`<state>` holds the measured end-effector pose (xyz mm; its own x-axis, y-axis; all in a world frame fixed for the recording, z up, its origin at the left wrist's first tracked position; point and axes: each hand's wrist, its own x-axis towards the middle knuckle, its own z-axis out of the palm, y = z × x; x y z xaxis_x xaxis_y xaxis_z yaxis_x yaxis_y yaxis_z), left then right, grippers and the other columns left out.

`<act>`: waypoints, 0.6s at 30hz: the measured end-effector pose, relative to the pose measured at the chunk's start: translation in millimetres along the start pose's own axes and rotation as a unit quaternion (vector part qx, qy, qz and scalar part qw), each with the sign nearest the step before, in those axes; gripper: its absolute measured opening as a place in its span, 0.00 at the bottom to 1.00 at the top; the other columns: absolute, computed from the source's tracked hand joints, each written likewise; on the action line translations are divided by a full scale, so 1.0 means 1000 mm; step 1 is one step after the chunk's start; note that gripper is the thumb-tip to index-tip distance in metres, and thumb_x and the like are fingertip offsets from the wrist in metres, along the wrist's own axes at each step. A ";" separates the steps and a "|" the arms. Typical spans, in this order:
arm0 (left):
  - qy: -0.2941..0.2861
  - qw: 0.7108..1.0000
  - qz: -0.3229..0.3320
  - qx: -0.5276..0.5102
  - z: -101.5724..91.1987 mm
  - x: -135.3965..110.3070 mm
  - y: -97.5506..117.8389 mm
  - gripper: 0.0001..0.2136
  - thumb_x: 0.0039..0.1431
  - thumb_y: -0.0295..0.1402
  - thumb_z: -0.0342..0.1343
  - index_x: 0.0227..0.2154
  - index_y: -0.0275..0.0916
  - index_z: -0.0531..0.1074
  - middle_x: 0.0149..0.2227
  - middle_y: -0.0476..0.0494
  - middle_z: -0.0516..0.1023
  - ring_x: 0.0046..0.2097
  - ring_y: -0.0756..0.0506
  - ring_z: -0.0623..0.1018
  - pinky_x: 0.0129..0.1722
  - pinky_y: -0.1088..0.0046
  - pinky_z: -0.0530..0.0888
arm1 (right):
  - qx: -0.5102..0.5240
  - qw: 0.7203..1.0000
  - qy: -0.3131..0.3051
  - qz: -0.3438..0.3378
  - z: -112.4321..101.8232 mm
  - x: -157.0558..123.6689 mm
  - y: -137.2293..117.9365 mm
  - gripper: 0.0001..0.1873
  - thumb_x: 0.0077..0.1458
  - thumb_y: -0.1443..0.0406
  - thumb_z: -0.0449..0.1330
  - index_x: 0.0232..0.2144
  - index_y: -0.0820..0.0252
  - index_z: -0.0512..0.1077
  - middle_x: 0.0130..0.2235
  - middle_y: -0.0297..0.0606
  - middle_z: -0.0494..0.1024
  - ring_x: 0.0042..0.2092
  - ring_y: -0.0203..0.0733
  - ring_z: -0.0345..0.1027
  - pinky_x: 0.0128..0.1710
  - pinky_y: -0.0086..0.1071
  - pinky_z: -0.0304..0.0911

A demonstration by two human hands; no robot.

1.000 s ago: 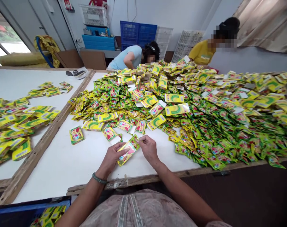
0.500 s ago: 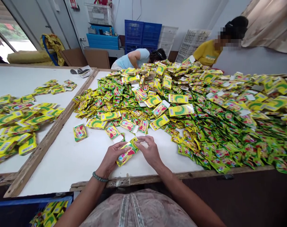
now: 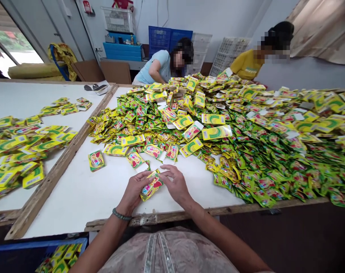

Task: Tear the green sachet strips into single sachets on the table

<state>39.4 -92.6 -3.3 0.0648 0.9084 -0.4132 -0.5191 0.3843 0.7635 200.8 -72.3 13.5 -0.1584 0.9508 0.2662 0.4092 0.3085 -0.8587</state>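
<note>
Just below the middle of the head view, the small box (image 3: 152,188), yellow and green with a red picture, lies slantwise between the person's two hands. The left hand (image 3: 135,189), with a beaded bracelet (image 3: 121,215) on its wrist, has its grip clamped on the box, thumb over the printed face. The right hand (image 3: 176,185) comes in from three o'clock with its fingertips at the box's upper end; I cannot tell whether that grip is pinched together there. Taking the box as the clock's centre, a lone box (image 3: 96,160) lies flat at ten o'clock on the white desk (image 3: 64,197). Beyond it, a wooden rail (image 3: 66,157) runs slantwise across, with a pile of boxes (image 3: 19,148) on its far side. From eleven round to three o'clock spreads a heap of green and yellow sachets (image 3: 260,163), with loose cartons (image 3: 216,132) on top. At twelve o'clock, behind the heap, a co-worker in light blue (image 3: 158,66) leans forward; another in yellow (image 3: 248,69) is at one o'clock. A blue crate (image 3: 19,245) holding more boxes stands at eight o'clock.
</note>
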 end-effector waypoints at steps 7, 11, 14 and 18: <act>0.022 1.000 0.021 -0.002 -0.001 0.001 0.002 0.19 0.38 0.30 0.68 0.36 0.33 0.74 0.30 0.44 0.81 0.30 0.48 0.79 0.32 0.75 0.74 | -0.009 0.999 -0.030 0.027 0.002 -0.002 -0.002 0.15 0.48 0.61 0.62 0.41 0.53 0.70 0.39 0.38 0.78 0.49 0.48 0.66 0.53 0.48 0.51; -0.005 1.000 0.013 -0.007 0.001 0.000 0.001 0.17 0.39 0.31 0.68 0.34 0.33 0.74 0.31 0.44 0.81 0.30 0.47 0.78 0.32 0.74 0.74 | 0.130 0.981 -0.085 0.120 0.015 -0.007 0.001 0.21 0.48 0.59 0.62 0.45 0.55 0.66 0.35 0.36 0.78 0.34 0.42 0.73 0.38 0.37 0.64; -0.041 0.999 -0.010 0.001 0.001 -0.001 -0.001 0.21 0.40 0.32 0.67 0.41 0.36 0.72 0.34 0.43 0.80 0.33 0.47 0.79 0.35 0.73 0.74 | 0.190 0.962 -0.097 0.172 0.023 -0.008 0.002 0.24 0.47 0.60 0.61 0.47 0.55 0.62 0.28 0.32 0.77 0.30 0.40 0.72 0.30 0.32 0.64; -0.033 0.991 -0.038 0.123 -0.018 -0.006 0.017 0.26 0.38 0.35 0.68 0.43 0.36 0.70 0.32 0.42 0.81 0.31 0.46 0.79 0.32 0.73 0.73 | 0.191 0.965 -0.100 0.146 0.026 -0.007 0.001 0.25 0.50 0.62 0.59 0.51 0.55 0.60 0.32 0.34 0.78 0.40 0.42 0.71 0.37 0.34 0.65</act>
<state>14.3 -94.6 3.5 0.1558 0.8810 -0.4467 -0.2875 0.4731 0.8328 178.8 -79.3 -0.3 -0.2719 0.9599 -0.0691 0.1074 -0.0411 -0.9934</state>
